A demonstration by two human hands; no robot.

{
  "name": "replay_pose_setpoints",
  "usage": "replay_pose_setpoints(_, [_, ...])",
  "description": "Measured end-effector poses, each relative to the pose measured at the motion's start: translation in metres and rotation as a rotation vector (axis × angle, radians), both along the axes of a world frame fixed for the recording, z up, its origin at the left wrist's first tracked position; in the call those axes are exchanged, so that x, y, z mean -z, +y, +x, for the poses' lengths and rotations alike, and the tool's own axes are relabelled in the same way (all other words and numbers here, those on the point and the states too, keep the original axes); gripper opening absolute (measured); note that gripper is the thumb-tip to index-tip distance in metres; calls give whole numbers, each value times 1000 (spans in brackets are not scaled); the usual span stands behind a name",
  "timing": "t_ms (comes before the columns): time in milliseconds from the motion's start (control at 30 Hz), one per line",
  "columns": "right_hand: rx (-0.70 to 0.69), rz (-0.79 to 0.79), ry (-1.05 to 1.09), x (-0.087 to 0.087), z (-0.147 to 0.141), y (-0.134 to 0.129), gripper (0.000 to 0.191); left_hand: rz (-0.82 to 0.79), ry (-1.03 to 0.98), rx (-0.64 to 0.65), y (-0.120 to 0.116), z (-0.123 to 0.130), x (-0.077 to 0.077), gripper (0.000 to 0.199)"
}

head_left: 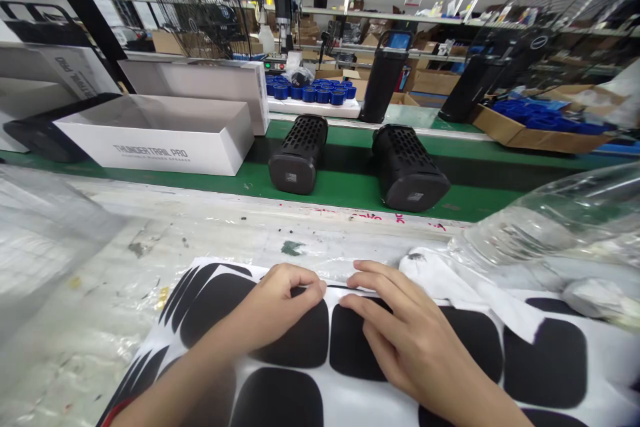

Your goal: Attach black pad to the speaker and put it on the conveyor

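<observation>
A stack of white sheets printed with rounded black stickers [280, 397] lies on the bench in front of me. At its far edge, my left hand [280, 303] is closed, thumb and index fingertip pinched at the upper corner of one black sticker. Whatever sits between those fingertips is too small to make out. My right hand [405, 327] hovers over or rests on the neighbouring black sticker, fingers spread and nothing visible in them. Only a narrow gap separates the two hands.
Two black speakers [299, 153] [410, 170] lie on the green conveyor [345, 180], near an open white box [165, 140]. A crumpled white cloth [450, 277] and a clear plastic bottle [540, 227] are at right. Blue rings [309, 93] and a carton [540, 133] stand behind.
</observation>
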State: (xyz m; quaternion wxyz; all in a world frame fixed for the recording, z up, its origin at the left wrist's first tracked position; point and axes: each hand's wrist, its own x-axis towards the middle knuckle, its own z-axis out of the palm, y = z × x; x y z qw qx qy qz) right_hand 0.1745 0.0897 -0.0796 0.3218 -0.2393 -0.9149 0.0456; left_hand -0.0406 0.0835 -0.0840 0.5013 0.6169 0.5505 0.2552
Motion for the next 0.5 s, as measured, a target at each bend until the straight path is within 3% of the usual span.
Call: replay_pose_setpoints(500, [-12, -47, 103, -4, 2, -3, 27, 34, 16, 8, -2, 0, 0, 40])
